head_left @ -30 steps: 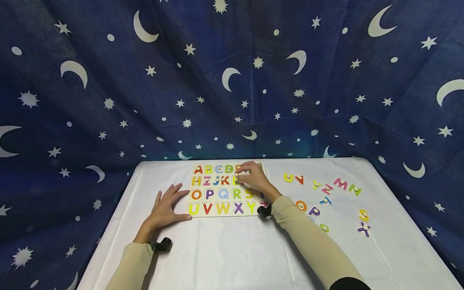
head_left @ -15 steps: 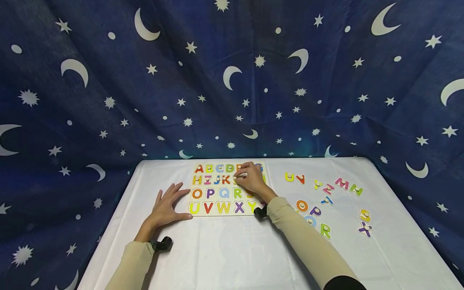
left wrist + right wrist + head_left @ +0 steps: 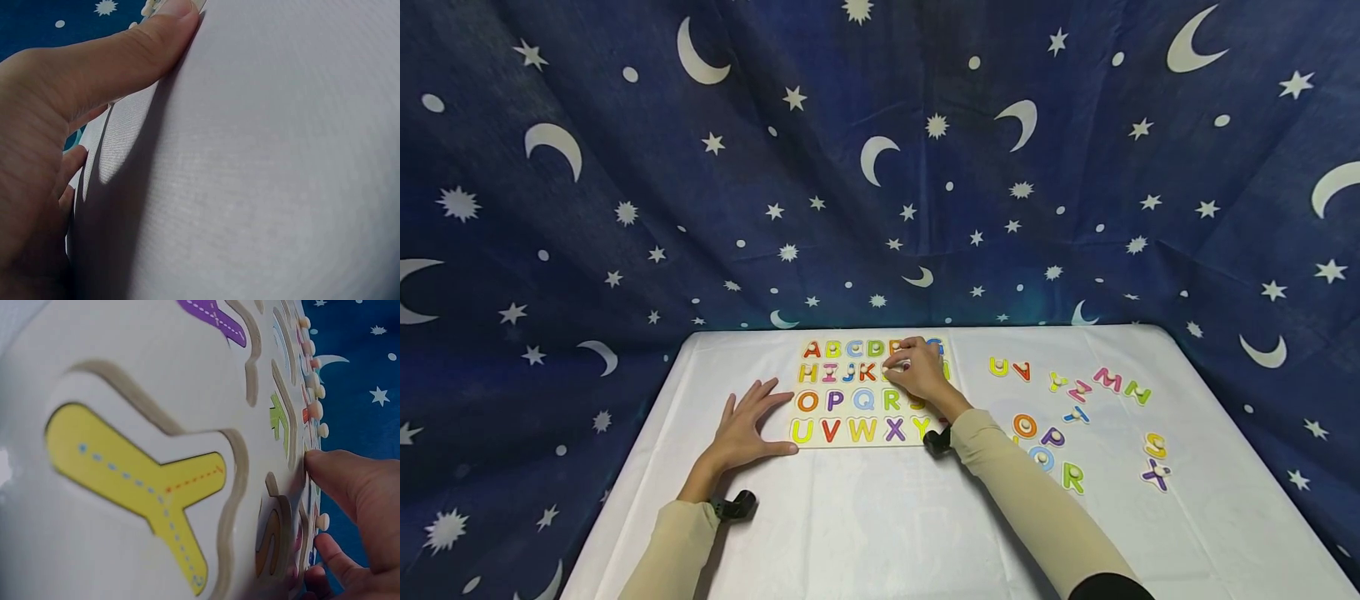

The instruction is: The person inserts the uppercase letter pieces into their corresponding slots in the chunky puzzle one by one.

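Observation:
A pale wooden alphabet board point(image 3: 850, 415) lies at the table's far middle. Knobbed pieces stand in its upper rows, such as the A piece point(image 3: 812, 350) and K piece point(image 3: 867, 372); the O-to-Z rows show printed recesses. My right hand point(image 3: 921, 373) reaches over the second row, thumb and fingertips pinched on a small letter piece just right of K, mostly hidden by the fingers. In the right wrist view its thumb point(image 3: 340, 469) is down at the board, beyond the yellow Y recess point(image 3: 125, 462). My left hand point(image 3: 743, 429) is spread at the board's left edge, thumb on the near corner.
Loose knobbed letters lie to the right on the white table point(image 3: 865, 533): a U point(image 3: 997, 367), an M point(image 3: 1107, 380), an R point(image 3: 1072, 477), an X point(image 3: 1156, 475) and several others. A dark blue star-and-moon cloth point(image 3: 820, 208) hangs behind the table.
My right hand has shifted slightly left and down with the letter piece, to the spot right of K. Over the last half second it barely moves. The left hand stays put.

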